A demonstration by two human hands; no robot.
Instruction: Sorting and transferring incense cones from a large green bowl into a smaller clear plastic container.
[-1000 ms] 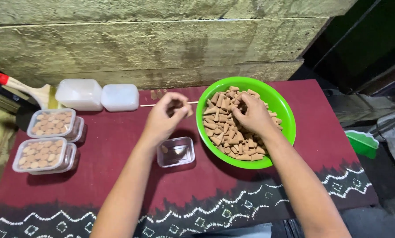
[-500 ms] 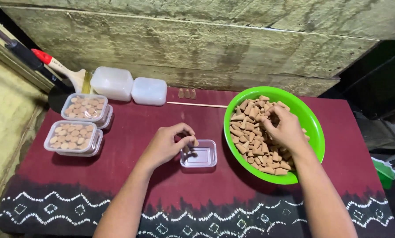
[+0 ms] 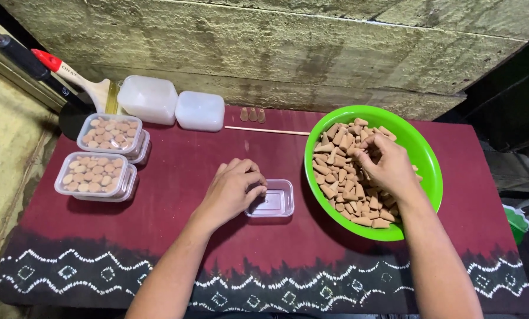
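Observation:
A bright green bowl (image 3: 427, 168) full of small tan cone-shaped pieces (image 3: 341, 177) stands at the right of the maroon cloth. My right hand (image 3: 385, 165) reaches into it, fingers curled among the pieces. A small clear plastic box (image 3: 274, 199) sits left of the bowl; it looks empty. My left hand (image 3: 234, 192) rests on the box's left rim, fingers bent, and I cannot tell whether it holds a piece.
Two stacks of lidded clear boxes (image 3: 108, 133) (image 3: 93, 175) filled with the pieces stand at the left. Two white boxes (image 3: 148, 98) (image 3: 200, 110), a paintbrush (image 3: 75, 77), a thin wooden stick (image 3: 266, 130) and three loose pieces (image 3: 252, 114) lie along the wall.
My left hand came down from beside the bowl to the small clear box. The right hand stayed in the bowl. The camera view shifted left.

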